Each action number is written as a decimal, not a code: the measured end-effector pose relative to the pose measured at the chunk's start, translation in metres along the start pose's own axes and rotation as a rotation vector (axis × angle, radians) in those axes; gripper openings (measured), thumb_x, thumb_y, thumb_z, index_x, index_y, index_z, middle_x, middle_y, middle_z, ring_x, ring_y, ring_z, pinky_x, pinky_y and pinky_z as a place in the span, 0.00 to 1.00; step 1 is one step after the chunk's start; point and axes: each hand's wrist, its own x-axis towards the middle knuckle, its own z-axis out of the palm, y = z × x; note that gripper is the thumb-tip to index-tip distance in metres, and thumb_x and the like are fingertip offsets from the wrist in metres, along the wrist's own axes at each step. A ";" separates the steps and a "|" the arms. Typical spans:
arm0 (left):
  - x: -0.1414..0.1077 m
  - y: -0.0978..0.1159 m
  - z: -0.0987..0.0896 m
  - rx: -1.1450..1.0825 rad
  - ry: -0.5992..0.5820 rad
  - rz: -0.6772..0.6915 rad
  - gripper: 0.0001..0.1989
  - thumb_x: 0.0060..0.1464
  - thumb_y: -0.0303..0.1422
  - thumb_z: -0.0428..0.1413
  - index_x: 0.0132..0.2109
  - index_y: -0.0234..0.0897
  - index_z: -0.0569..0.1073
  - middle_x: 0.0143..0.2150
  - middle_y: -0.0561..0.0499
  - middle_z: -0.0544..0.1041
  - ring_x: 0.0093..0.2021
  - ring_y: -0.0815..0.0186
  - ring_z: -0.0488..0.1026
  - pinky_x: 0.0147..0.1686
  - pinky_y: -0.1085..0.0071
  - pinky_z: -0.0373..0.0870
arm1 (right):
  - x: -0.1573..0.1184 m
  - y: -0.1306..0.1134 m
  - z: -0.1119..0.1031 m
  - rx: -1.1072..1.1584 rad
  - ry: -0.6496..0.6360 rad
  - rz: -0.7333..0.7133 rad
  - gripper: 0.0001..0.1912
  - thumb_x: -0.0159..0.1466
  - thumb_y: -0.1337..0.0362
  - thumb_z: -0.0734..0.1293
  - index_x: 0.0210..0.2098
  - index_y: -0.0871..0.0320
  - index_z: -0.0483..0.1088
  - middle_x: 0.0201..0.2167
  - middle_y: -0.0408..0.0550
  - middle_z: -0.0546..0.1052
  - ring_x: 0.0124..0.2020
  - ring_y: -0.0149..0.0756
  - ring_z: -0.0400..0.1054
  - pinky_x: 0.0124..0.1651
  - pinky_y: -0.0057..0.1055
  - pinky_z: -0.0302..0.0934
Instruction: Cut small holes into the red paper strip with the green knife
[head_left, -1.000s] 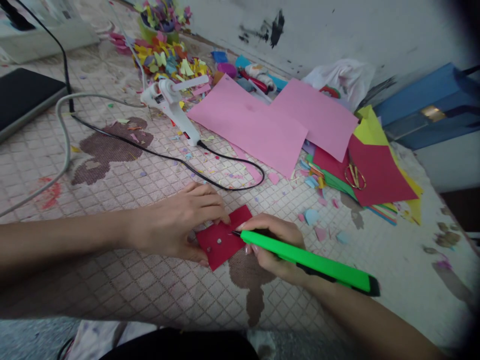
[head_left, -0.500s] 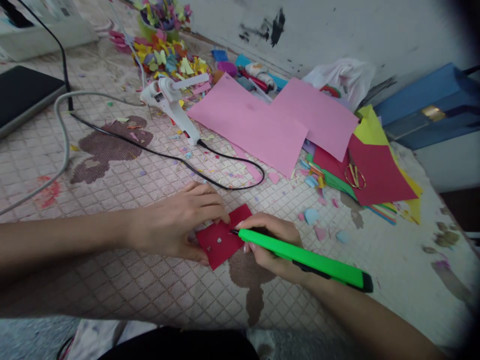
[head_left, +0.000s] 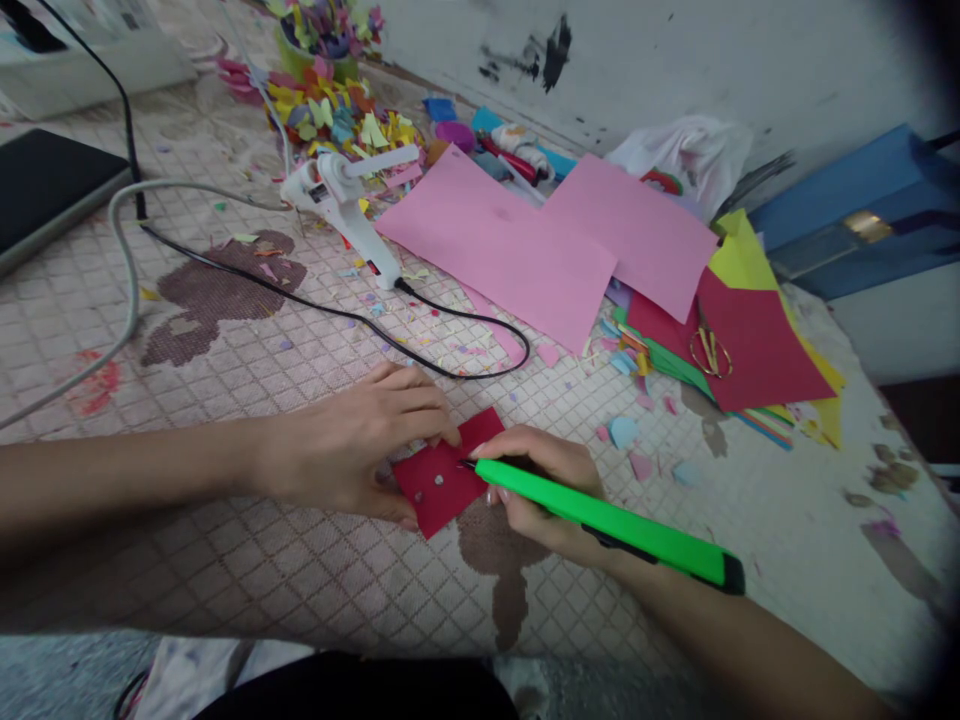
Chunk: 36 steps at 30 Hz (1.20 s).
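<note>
A small red paper square [head_left: 448,492] lies flat on the patterned cloth at the lower centre, with two little pale marks on it. My left hand [head_left: 367,440] holds it down along its left side, fingertips at the upper edge and thumb at the lower left. My right hand [head_left: 547,485] is closed round a bright green utility knife [head_left: 607,515]. The knife's dark tip is on or just over the red paper, right of its middle. Whether the tip cuts into the paper cannot be made out.
A white glue gun [head_left: 349,215] with a black cable [head_left: 360,320] lies beyond my left hand. Pink sheets [head_left: 510,240], a red sheet [head_left: 765,350] bearing gold scissors [head_left: 709,350], and colourful paper pieces [head_left: 330,115] are farther back. A black box-like object [head_left: 52,185] is at left.
</note>
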 end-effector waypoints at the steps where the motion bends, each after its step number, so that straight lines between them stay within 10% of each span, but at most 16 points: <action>1: 0.000 0.000 0.000 -0.002 0.000 -0.001 0.28 0.46 0.46 0.69 0.51 0.41 0.70 0.48 0.50 0.74 0.49 0.56 0.65 0.48 0.62 0.56 | 0.000 0.000 0.000 -0.005 -0.003 -0.003 0.17 0.56 0.76 0.62 0.41 0.59 0.75 0.28 0.43 0.78 0.26 0.29 0.72 0.29 0.26 0.67; 14: -0.001 0.004 0.002 0.000 0.020 -0.044 0.27 0.46 0.47 0.68 0.48 0.40 0.70 0.45 0.50 0.73 0.47 0.56 0.65 0.46 0.63 0.56 | -0.005 -0.008 -0.008 -0.043 0.223 0.132 0.11 0.60 0.71 0.66 0.41 0.53 0.76 0.35 0.44 0.82 0.35 0.33 0.76 0.36 0.28 0.71; 23: 0.001 0.014 0.012 0.010 0.116 -0.138 0.30 0.40 0.50 0.71 0.41 0.37 0.67 0.41 0.51 0.72 0.43 0.57 0.66 0.45 0.62 0.57 | -0.002 0.001 -0.004 0.182 0.118 0.199 0.11 0.62 0.67 0.67 0.43 0.52 0.76 0.39 0.44 0.82 0.40 0.35 0.77 0.42 0.31 0.72; 36: -0.002 0.011 0.002 0.072 -0.048 0.103 0.18 0.64 0.37 0.55 0.60 0.47 0.68 0.49 0.47 0.70 0.49 0.56 0.65 0.50 0.57 0.57 | -0.009 0.024 -0.004 0.295 0.348 0.305 0.09 0.62 0.60 0.69 0.42 0.50 0.76 0.41 0.45 0.80 0.46 0.43 0.75 0.50 0.42 0.70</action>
